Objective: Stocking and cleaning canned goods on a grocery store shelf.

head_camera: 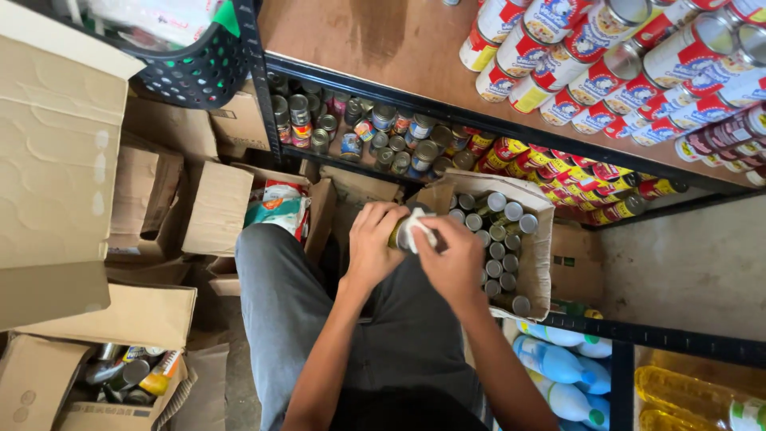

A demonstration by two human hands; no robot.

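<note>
You're gripping a small can (396, 234) in your left hand (372, 243) just left of the open box of cans (541, 255), while your right hand (453, 259) is pinching a white cloth (416, 231) against its right end.

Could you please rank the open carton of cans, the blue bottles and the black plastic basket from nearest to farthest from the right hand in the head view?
From the right hand:
1. Open carton of cans, just right of it.
2. Blue bottles, lower right on the bottom shelf.
3. Black plastic basket, far upper left.
</note>
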